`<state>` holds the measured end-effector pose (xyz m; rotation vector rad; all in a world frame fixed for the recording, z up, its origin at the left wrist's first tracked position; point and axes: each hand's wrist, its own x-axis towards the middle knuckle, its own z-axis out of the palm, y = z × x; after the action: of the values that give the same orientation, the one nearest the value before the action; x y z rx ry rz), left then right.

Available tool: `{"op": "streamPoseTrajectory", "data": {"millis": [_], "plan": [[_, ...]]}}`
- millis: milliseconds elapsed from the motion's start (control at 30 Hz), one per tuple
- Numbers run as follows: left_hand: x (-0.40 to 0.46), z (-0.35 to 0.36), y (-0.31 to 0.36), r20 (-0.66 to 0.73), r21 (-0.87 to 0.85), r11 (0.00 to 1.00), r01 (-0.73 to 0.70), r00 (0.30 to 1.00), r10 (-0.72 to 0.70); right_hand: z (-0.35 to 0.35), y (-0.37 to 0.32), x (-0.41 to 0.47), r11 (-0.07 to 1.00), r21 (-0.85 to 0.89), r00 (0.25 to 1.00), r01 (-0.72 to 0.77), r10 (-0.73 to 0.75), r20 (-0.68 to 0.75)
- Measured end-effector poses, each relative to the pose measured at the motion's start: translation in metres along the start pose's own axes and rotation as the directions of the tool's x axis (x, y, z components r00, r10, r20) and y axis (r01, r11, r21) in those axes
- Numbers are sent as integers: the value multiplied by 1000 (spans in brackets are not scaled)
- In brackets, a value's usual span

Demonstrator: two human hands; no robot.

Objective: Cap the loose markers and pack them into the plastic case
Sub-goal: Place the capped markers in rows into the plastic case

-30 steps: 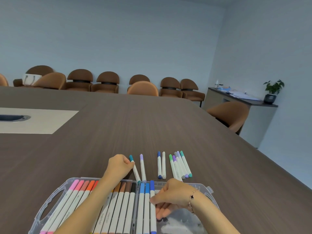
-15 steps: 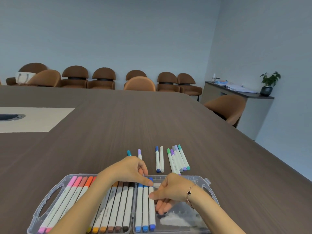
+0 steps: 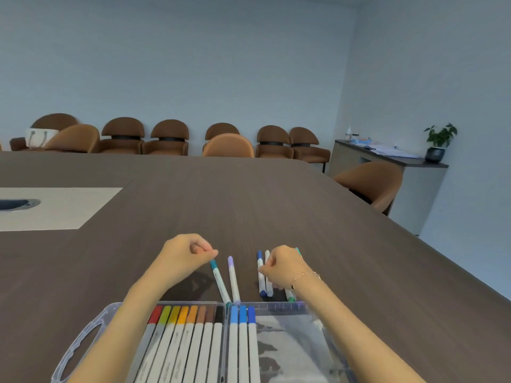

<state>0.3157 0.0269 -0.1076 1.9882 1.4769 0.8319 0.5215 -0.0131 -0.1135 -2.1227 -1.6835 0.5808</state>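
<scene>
- The clear plastic case [image 3: 83, 338] lay open on the dark wooden table [image 3: 276, 205] at the near edge, its handle to the left.
- Its left half held a row of capped markers [image 3: 188, 335] running red through yellow and orange to brown; the right half held three blue markers [image 3: 242, 341] against the divider, with the rest of that half showing only the clear bottom.
- The left hand [image 3: 185, 257] hovered past the case with fingers curled, fingertips at the far cap of the teal marker [image 3: 219, 281]; whether it actually pinched the cap could not be told.
- Just right of it, a lilac-capped marker [image 3: 233, 279] lay on the table, its near end touching the case rim.
- The right hand [image 3: 283, 265], a thin bracelet [image 3: 302, 276] at the wrist, was curled over the loose markers, thumb and fingers closing on the dark blue marker [image 3: 260, 272] beside a white one [image 3: 267, 269].
- More loose markers [image 3: 289, 295] were partly hidden under that hand.
</scene>
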Motion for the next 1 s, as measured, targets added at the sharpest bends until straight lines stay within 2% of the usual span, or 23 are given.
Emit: {"op": "streamPoseTrajectory", "data": {"millis": [100,300,400,533,600,667,733,800,900,1000], "plan": [[6,-7,-14,-86,-15,995,100,991,-101,23,-15,30,984,-178,999,-9,3,-35],[9,12,-28,-42,1,982,191,981,-191,35,-22,46,932,-359,998,-60,68,9],[6,28,-28,-38,20,985,172,985,-171,33,-19,42,921,-383,997,-69,77,6],[2,51,-22,44,131,990,60,997,-66,30,-15,39,862,-503,996,-59,88,34],[-1,60,-18,50,168,985,42,997,-51,32,-14,44,912,-402,995,-79,100,30],[-2,66,-17,39,163,985,54,997,-61,21,-16,38,982,-178,997,-71,65,-40],[-2,68,-17,26,151,986,68,997,-73,0,-16,18,997,75,998,-37,40,-49],[-2,68,-17,5,111,990,85,996,-86,-20,-13,-20,960,281,995,-15,-12,95],[-3,67,-15,5,64,987,147,989,-147,-19,2,-70,914,380,897,-142,-44,441],[-2,65,-11,34,120,970,213,975,-218,1,16,-83,926,316,879,-207,34,476]]}}
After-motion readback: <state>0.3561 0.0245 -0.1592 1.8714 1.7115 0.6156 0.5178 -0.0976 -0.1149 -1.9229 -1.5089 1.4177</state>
